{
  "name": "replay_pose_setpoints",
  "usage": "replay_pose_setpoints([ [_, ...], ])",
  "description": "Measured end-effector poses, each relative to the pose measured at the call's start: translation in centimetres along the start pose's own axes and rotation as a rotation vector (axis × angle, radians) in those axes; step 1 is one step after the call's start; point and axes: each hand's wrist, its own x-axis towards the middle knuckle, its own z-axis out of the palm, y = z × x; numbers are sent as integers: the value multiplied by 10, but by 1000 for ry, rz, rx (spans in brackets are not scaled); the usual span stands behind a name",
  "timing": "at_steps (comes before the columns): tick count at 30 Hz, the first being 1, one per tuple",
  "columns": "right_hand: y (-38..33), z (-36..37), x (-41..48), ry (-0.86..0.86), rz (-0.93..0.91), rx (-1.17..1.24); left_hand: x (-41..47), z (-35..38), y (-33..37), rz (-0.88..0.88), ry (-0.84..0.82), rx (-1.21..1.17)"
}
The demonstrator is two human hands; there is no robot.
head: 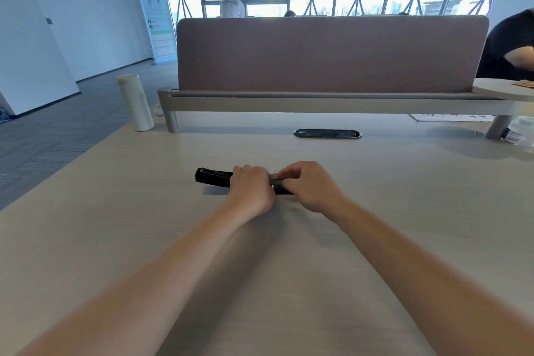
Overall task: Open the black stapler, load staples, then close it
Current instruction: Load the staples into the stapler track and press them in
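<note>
Lying mid-desk, well back from the near edge, the black stapler is clasped by the left hand while the right hand pinches its metal part, so loading seems underway and closing remains.

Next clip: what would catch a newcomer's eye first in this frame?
Two bare forearms reach to mid-table, where the left hand wraps around the middle of a black stapler lying flat and the right hand pinches its right end. Behind them a brown divider panel spans the desk, with a pale bottle standing upright at the table's far left edge.
</note>
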Motion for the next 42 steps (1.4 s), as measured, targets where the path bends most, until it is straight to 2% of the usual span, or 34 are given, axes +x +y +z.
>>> replay_pose_setpoints([
  [8,-2,6,9,80,46,2,-1,1,-6,60,138,-40],
  [15,1,8,19,110,56,-28,3,4,-7,17,209,-233],
  [22,5,7,27,95,-4,-224,7,-2,-7,107,196,-182],
  [29,6,4,32,34,-74,-401,13,-1,-15,94,131,-235],
  [42,5,3,38,23,-62,-411,17,0,-20,73,117,-247],
])
